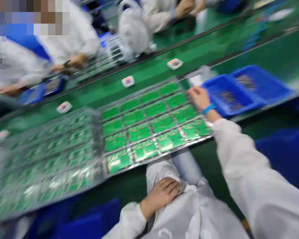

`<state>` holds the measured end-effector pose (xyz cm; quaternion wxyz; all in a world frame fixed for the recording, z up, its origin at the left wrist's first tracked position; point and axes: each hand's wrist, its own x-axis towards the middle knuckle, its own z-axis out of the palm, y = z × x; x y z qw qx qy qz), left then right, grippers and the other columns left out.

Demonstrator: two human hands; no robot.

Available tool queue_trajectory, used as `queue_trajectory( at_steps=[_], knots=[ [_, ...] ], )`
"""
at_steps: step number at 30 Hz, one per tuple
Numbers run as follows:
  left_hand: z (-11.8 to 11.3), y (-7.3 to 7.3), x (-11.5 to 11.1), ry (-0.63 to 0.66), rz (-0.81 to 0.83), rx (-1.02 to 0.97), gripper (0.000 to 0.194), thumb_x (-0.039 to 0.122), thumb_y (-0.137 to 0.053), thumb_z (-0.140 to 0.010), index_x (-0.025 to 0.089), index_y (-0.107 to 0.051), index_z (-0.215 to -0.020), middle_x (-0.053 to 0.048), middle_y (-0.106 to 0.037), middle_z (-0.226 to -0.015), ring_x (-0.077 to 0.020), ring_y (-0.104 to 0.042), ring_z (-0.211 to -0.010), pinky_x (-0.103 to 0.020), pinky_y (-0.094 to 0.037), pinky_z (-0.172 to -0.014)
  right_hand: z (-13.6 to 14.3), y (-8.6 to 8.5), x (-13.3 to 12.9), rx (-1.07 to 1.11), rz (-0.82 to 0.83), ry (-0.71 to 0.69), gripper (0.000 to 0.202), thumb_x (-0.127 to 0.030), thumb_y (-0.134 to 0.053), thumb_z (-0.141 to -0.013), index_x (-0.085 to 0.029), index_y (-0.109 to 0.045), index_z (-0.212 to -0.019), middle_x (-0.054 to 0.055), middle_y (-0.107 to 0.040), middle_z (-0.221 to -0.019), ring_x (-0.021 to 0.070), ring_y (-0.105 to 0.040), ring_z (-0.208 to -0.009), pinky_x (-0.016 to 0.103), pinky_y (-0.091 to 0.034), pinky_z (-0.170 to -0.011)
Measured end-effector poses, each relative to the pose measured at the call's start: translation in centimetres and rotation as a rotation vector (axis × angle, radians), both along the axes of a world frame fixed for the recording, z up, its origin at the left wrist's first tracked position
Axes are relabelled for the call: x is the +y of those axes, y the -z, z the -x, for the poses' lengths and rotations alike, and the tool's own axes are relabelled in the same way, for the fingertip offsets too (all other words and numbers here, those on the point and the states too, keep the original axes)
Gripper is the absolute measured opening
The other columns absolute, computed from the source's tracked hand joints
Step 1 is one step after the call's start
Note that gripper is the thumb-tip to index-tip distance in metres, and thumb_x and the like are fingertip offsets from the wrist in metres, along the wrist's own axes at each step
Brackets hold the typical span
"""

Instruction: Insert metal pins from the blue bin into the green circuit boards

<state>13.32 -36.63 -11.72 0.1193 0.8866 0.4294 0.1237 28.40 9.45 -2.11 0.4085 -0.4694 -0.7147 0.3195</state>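
Note:
A clear tray [153,124] with rows of green circuit boards [139,132] lies at the bench edge. My right hand [199,98], with a blue wristband, is at the tray's far right corner, beside a blue bin [214,89] of small parts. Its fingers are bent together and blurred; whatever they may hold is too small to make out. My left hand [163,193] rests on my lap, palm down on the white garment, with its fingers lying flat and nothing in it.
More clear trays [92,142] of boards stand at the left. A second blue bin [269,86] holds small parts at the right. Small white boxes [128,81] sit on the green belt [149,71]. Across it, people in white coats work near a white fan [134,30].

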Motion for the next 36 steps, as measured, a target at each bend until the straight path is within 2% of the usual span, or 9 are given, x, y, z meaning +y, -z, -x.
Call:
queue_trajectory(
  at_steps=[3, 5, 9, 12, 13, 16, 19, 27, 36],
  knots=[
    [1.2, -3.0, 0.5, -0.12, 0.082, -0.015, 0.036, 0.017, -0.051, -0.116, 0.023, -0.068, -0.148, -0.008, -0.08, -0.141, -0.0208, -0.072, -0.138, -0.035, -0.061, -0.114, 0.1, 2.3, 2.4, 0.064, 0.102, 0.079, 0.039, -0.043, -0.068, -0.112, -0.015, -0.082, -0.089, 0.018, -0.083, -0.09, 0.0133, -0.06, -0.063, 0.044, -0.049, -0.074],
    [1.9, -3.4, 0.5, -0.27, 0.171, -0.075, 0.038, 0.02, -0.048, -0.118, 0.023, -0.065, -0.151, -0.007, -0.081, -0.139, -0.021, -0.077, -0.13, -0.034, -0.064, -0.106, -0.2, 3.7, 3.2, 0.074, 0.087, 0.103, 0.042, -0.055, -0.072, -0.107, -0.017, -0.086, -0.095, 0.016, -0.086, -0.098, 0.0152, -0.07, -0.069, 0.05, -0.05, -0.076],
    [3.5, -0.8, 1.6, -0.613, 0.273, -0.44, 0.036, 0.039, -0.054, -0.118, 0.022, -0.071, -0.144, -0.009, -0.084, -0.132, -0.0216, -0.082, -0.119, -0.035, -0.066, -0.106, -1.3, 4.5, 3.2, 0.051, 0.027, 0.071, 0.045, -0.062, -0.067, -0.106, -0.023, -0.091, -0.108, 0.012, -0.087, -0.103, 0.0196, -0.08, -0.088, 0.049, -0.053, -0.079],
    [5.2, 2.3, 3.0, -0.885, 0.231, -0.612, 0.035, 0.043, -0.06, -0.115, 0.022, -0.078, -0.136, -0.012, -0.083, -0.135, -0.0269, -0.08, -0.128, -0.043, -0.062, -0.116, -1.3, 4.4, 3.2, 0.039, 0.011, 0.083, 0.03, -0.043, -0.067, -0.112, -0.022, -0.09, -0.111, 0.013, -0.087, -0.108, 0.0182, -0.081, -0.091, 0.042, -0.056, -0.081],
    [5.7, 3.1, 3.4, -0.913, 0.236, -0.622, 0.034, 0.042, -0.058, -0.116, 0.021, -0.08, -0.132, -0.013, -0.084, -0.134, -0.0285, -0.079, -0.129, -0.047, -0.061, -0.119, -1.1, 4.2, 3.1, 0.038, 0.019, 0.093, 0.026, -0.034, -0.067, -0.113, -0.02, -0.089, -0.112, 0.013, -0.087, -0.109, 0.0171, -0.08, -0.09, 0.04, -0.057, -0.081],
    [6.7, 4.8, 3.8, -0.904, 0.277, -0.642, 0.031, 0.04, -0.061, -0.113, 0.02, -0.083, -0.124, -0.013, -0.085, -0.13, -0.0308, -0.08, -0.128, -0.052, -0.06, -0.12, -0.3, 3.7, 2.8, 0.064, 0.066, 0.121, 0.024, -0.012, -0.063, -0.111, -0.013, -0.086, -0.108, 0.014, -0.086, -0.106, 0.0115, -0.074, -0.079, 0.032, -0.055, -0.074],
    [7.0, 5.1, 3.5, -0.864, 0.305, -0.649, 0.03, 0.039, -0.075, -0.104, 0.02, -0.082, -0.126, -0.014, -0.083, -0.133, -0.0316, -0.078, -0.131, -0.051, -0.06, -0.121, 0.3, 3.2, 2.4, 0.131, 0.095, 0.135, 0.026, -0.003, -0.061, -0.108, -0.012, -0.084, -0.099, 0.011, -0.085, -0.097, 0.0058, -0.065, -0.067, 0.025, -0.05, -0.067],
    [6.5, 4.7, 3.1, -0.879, 0.37, -0.674, 0.037, 0.036, -0.079, -0.098, 0.016, -0.074, -0.129, -0.015, -0.082, -0.129, -0.0298, -0.079, -0.123, -0.048, -0.061, -0.115, 0.4, 2.9, 2.4, 0.215, 0.096, 0.088, 0.021, -0.001, -0.062, -0.105, -0.004, -0.082, -0.099, 0.008, -0.084, -0.09, 0.002, -0.061, -0.063, 0.02, -0.043, -0.063],
    [6.4, 3.7, 2.8, -0.819, 0.426, -0.715, 0.048, 0.033, -0.074, -0.1, 0.017, -0.068, -0.145, -0.016, -0.077, -0.147, -0.0297, -0.074, -0.139, -0.051, -0.056, -0.125, 0.2, 3.2, 2.4, 0.22, 0.091, 0.071, 0.023, -0.003, -0.061, -0.103, -0.005, -0.083, -0.099, 0.007, -0.086, -0.094, 0.0016, -0.062, -0.064, 0.019, -0.042, -0.063]
  ],
)
